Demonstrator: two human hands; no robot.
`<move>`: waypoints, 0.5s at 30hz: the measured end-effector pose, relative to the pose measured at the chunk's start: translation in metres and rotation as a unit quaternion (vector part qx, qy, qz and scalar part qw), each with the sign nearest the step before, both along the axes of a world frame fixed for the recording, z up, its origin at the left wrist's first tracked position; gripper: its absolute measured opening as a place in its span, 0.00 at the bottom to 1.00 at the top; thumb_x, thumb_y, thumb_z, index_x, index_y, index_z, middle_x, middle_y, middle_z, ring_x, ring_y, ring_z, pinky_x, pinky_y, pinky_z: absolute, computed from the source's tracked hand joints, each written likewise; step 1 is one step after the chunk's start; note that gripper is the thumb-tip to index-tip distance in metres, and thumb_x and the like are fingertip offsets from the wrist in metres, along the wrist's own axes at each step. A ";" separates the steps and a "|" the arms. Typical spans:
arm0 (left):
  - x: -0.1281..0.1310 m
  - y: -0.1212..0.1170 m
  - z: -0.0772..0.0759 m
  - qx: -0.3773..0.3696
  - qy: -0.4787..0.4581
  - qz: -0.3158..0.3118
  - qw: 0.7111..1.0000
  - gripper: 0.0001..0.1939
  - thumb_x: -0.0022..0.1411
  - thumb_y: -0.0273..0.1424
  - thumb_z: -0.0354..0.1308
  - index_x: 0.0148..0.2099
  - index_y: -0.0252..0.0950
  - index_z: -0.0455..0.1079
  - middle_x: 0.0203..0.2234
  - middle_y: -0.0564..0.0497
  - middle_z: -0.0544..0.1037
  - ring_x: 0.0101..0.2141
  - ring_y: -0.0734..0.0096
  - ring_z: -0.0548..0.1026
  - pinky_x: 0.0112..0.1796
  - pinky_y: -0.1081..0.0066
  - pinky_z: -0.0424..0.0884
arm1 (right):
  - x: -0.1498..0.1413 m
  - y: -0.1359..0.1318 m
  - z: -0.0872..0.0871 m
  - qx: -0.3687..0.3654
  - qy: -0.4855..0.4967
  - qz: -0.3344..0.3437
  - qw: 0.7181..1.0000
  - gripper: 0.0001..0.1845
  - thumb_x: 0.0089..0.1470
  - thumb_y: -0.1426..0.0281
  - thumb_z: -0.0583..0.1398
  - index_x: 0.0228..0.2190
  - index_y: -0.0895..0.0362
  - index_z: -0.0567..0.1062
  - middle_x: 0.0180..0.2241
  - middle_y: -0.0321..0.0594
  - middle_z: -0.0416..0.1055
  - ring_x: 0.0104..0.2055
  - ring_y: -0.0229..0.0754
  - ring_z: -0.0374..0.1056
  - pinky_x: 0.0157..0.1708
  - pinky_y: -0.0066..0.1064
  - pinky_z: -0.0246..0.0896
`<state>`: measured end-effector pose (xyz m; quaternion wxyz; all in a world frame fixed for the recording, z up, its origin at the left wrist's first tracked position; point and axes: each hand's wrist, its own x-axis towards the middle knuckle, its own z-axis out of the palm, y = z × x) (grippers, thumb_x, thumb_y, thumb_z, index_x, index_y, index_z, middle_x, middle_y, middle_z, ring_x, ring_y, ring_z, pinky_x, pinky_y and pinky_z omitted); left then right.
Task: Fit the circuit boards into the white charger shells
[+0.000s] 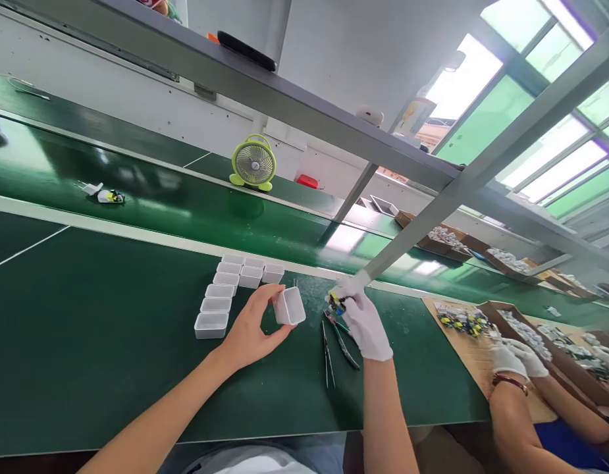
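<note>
My bare left hand (252, 329) pinches a white plastic housing (290, 307) between thumb and fingers, its open side tilted toward me. Thin metal pins show at its far edge. In my white-gloved right hand (367, 324) is a small circuit board (336, 304) with yellow and blue parts. Below that hand, pliers (344, 342) lie on the green table (264, 401), and metal tweezers (328, 355) rest beside them. Left of my left hand, several more white housings (211, 325) stand in an L-shaped group, their open sides up.
A conveyor belt (176, 220) runs behind the table, with a green fan (255, 164) beyond it. A slanted grey post (407, 230) rises near my right hand. At right, a co-worker's gloved hands (511, 359) work over cardboard (462, 349) with circuit boards (462, 320).
</note>
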<state>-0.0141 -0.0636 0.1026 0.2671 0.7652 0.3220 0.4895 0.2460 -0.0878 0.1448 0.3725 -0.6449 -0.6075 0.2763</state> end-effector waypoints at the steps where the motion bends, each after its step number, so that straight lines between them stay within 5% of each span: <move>1: -0.001 -0.002 0.002 0.006 -0.005 -0.015 1.000 0.33 0.63 0.31 0.63 0.66 0.45 0.55 0.57 0.42 0.68 0.55 0.54 0.70 0.54 0.55 0.73 | -0.003 -0.014 0.000 0.068 0.092 0.018 0.993 0.41 0.60 0.39 0.48 0.63 0.52 0.63 0.59 0.49 0.69 0.60 0.56 0.68 0.57 0.49 0.67; 5: -0.002 -0.012 0.010 0.063 -0.030 -0.124 0.990 0.34 0.62 0.29 0.63 0.67 0.43 0.56 0.57 0.39 0.68 0.56 0.52 0.69 0.54 0.54 0.73 | -0.029 -0.062 -0.007 0.220 0.282 0.043 0.933 0.38 0.52 0.41 0.63 0.58 0.46 0.67 0.58 0.48 0.70 0.61 0.61 0.66 0.60 0.57 0.64; 9: 0.000 -0.018 0.013 0.105 -0.064 -0.218 0.968 0.35 0.62 0.31 0.63 0.68 0.37 0.56 0.53 0.36 0.70 0.53 0.53 0.71 0.51 0.54 0.74 | -0.051 -0.089 -0.001 0.220 0.266 0.101 0.933 0.38 0.48 0.52 0.73 0.57 0.47 0.70 0.53 0.49 0.75 0.55 0.59 0.73 0.52 0.49 0.73; 15: 0.001 -0.017 0.011 0.133 -0.078 -0.251 0.955 0.34 0.62 0.32 0.62 0.68 0.32 0.59 0.51 0.35 0.71 0.51 0.53 0.73 0.49 0.54 0.76 | -0.059 -0.099 0.013 0.182 0.230 0.099 0.951 0.35 0.46 0.60 0.75 0.55 0.49 0.72 0.53 0.48 0.76 0.55 0.55 0.74 0.53 0.45 0.74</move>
